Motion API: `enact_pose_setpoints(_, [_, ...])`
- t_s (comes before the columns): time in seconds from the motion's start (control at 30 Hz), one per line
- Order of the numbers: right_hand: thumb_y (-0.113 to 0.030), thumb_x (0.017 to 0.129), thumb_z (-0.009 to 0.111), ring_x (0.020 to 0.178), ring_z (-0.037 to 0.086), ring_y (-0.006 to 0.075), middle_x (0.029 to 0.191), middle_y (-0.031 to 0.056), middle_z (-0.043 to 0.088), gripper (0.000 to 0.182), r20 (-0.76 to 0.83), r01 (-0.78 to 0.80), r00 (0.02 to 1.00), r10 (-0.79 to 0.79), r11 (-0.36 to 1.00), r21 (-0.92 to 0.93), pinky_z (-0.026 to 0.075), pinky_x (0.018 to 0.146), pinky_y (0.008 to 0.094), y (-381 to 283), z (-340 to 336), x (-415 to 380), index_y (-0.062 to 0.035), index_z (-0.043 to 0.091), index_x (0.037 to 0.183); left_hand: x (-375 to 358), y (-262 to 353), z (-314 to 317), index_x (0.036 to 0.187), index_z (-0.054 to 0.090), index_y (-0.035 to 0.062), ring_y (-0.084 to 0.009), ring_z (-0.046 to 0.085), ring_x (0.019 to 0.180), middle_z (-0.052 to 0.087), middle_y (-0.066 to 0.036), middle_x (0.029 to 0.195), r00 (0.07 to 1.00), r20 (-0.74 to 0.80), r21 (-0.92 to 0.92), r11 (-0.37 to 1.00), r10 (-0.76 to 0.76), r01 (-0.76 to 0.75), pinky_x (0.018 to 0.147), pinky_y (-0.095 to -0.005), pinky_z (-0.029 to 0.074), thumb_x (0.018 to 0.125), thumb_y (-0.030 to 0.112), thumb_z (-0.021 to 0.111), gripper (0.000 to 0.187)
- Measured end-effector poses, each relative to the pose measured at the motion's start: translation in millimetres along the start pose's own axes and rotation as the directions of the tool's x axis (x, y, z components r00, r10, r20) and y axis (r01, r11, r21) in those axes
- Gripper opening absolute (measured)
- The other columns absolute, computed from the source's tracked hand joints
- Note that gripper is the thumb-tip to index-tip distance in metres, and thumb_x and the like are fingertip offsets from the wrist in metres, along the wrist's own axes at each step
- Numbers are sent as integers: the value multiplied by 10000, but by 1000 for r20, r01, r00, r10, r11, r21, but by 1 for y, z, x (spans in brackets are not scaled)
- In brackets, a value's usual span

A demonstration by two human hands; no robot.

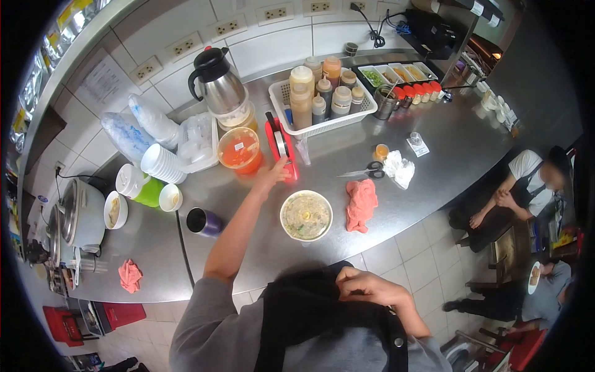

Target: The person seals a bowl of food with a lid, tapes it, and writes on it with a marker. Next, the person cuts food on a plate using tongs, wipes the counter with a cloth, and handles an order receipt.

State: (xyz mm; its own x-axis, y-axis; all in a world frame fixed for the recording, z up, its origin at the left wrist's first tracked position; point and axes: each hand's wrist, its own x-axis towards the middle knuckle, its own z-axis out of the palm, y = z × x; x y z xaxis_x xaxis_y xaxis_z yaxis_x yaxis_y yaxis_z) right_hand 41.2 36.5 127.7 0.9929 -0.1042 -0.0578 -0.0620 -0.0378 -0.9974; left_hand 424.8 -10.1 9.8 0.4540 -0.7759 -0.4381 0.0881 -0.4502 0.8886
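Observation:
My left hand point(271, 178) reaches over the steel counter to the lower part of a red tape dispenser point(277, 141), its fingers at the dispenser; whether they grip anything is too small to tell. Just right of and below it sits a round white bowl of food point(306, 215) with what looks like a clear cover. Close to my body, at the apron point(304, 322), my right hand point(362, 284) is held with curled fingers; what it holds, if anything, is hidden. A tub of orange liquid point(240, 152) stands left of the dispenser.
Behind are a steel jug point(220, 84) and a white basket of sauce bottles point(322, 102). Scissors point(365, 172) and a pink cloth point(361, 204) lie right of the bowl. A purple cup point(204, 222) stands left. Two people point(524, 192) are at the right.

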Motion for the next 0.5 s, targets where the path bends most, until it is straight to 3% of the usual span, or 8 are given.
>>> enact_pose_setpoints(0.13, [-41, 847, 696, 950, 526, 193, 964, 62, 522, 42, -49, 30, 998, -31, 999, -20, 419, 838, 299, 4, 3, 1, -33, 657, 862, 34, -28, -6, 871, 749, 56, -236, 684, 807, 723, -106, 844, 957, -4, 461, 850, 290, -256, 758, -355, 502, 801, 493, 703, 444])
enact_pose_setpoints(0.17, [-44, 844, 698, 957, 526, 199, 971, 62, 519, 52, -79, 53, 995, -56, 998, -37, 420, 841, 303, 7, 3, 2, -42, 652, 868, 36, -30, -3, 871, 749, 56, -236, 684, 807, 723, -106, 844, 958, 2, 462, 850, 286, -254, 758, -355, 502, 801, 493, 703, 444])
enact_pose_setpoints(0.23, [-48, 843, 704, 953, 530, 198, 962, 58, 528, 54, -138, 42, 989, -48, 998, -47, 419, 848, 303, 8, -5, 4, -43, 657, 867, 21, -18, 5, 839, 749, 76, -232, 680, 811, 713, -117, 818, 943, -103, 897, 440, 318, -50, 724, -359, 502, 800, 434, 723, 361])
enact_pose_setpoints(0.27, [-53, 842, 710, 949, 533, 197, 952, 53, 536, 56, -193, 34, 980, -46, 997, -64, 418, 856, 302, 7, -10, 3, -43, 661, 867, 13, -18, 1, 839, 749, 76, -232, 680, 811, 713, -117, 818, 943, -109, 893, 447, 316, -47, 724, -359, 502, 800, 434, 723, 361])
enact_pose_setpoints(0.33, [-96, 859, 704, 942, 535, 183, 908, 41, 557, 68, -253, 40, 966, -50, 998, -47, 419, 852, 300, 8, -22, -1, -40, 667, 858, -2, -9, -12, 828, 730, 33, -200, 684, 831, 720, -123, 863, 879, -115, 574, 753, 463, -321, 727, -332, 499, 838, 382, 713, 350])
enact_pose_setpoints(0.37, [-115, 871, 687, 936, 527, 172, 925, 42, 550, 89, -314, -3, 949, -6, 1000, -30, 421, 842, 298, 16, -29, -9, -39, 658, 835, -14, -5, -14, 828, 730, 33, -200, 684, 831, 720, -123, 863, 883, -111, 574, 754, 457, -318, 727, -332, 499, 838, 382, 713, 350])
enact_pose_setpoints(0.43, [-171, 901, 638, 850, 500, 134, 890, 32, 535, 216, -418, -47, 906, 66, 997, 56, 420, 740, 272, 39, -36, -17, -31, 586, 746, -62, 29, -17, 861, 669, -5, -175, 683, 838, 717, -130, 910, 879, -303, -17, 920, 367, -390, 731, -302, 510, 849, 267, 736, 280])
enact_pose_setpoints(0.5, [-168, 901, 639, 796, 483, 123, 835, 22, 523, 254, -491, -62, 868, 78, 997, 50, 403, 693, 265, 73, -39, -14, -35, 540, 708, -93, 31, 0, 897, 632, -16, -164, 678, 832, 712, -128, 925, 844, -302, -12, 883, 444, -469, 727, -286, 513, 846, 201, 741, 248])
